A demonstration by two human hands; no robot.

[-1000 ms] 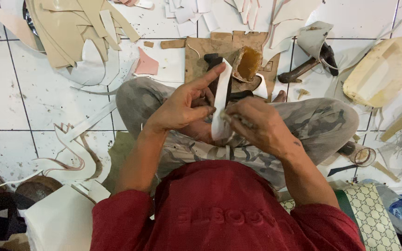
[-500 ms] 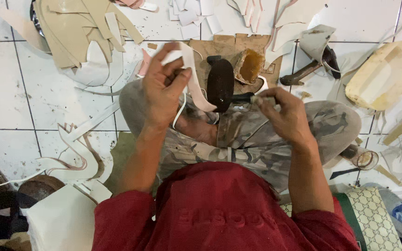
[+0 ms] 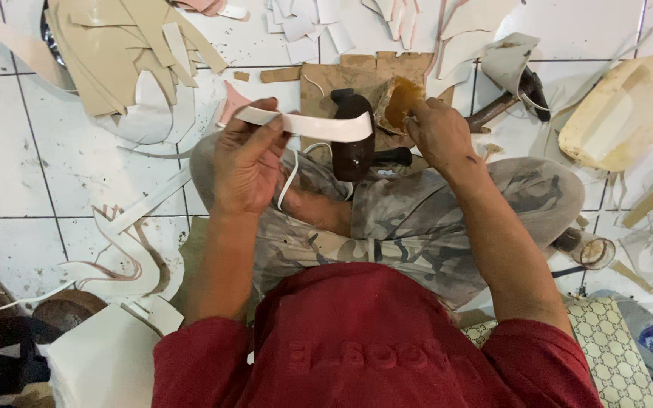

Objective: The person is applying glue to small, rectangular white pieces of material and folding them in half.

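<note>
White floor tiles (image 3: 9, 159) spread out under a seated person in a red shirt and camouflage trousers, with beige cut-outs (image 3: 107, 45) and pale offcuts scattered around. At the left hand (image 3: 247, 162), the fingers (image 3: 266, 136) are clenched around one end of a white strip (image 3: 307, 125), which runs level from those fingertips toward the right hand and crosses in front of a black shoe last (image 3: 351, 136) standing just beyond the fingers. A thin white cord (image 3: 290, 177) hangs down from below the left fingers over the lap. The right hand (image 3: 440, 136) reaches forward, its fingers curled down at an amber, glue-stained pot (image 3: 400, 102) that sits on a brown cardboard piece (image 3: 326, 79); whether they are gripping a tool or only touching the pot's rim cannot be told, as the back of the hand hides the fingertips. Just beyond the right fingers and a little to their outer side lies a hammer (image 3: 508, 102), partly draped with a grey scrap. Well out to the right of those fingers rests a cream-coloured shoe-shaped form (image 3: 621, 113). Near the left elbow, on the floor, lie curved white and pink trimmings (image 3: 122, 264).
</note>
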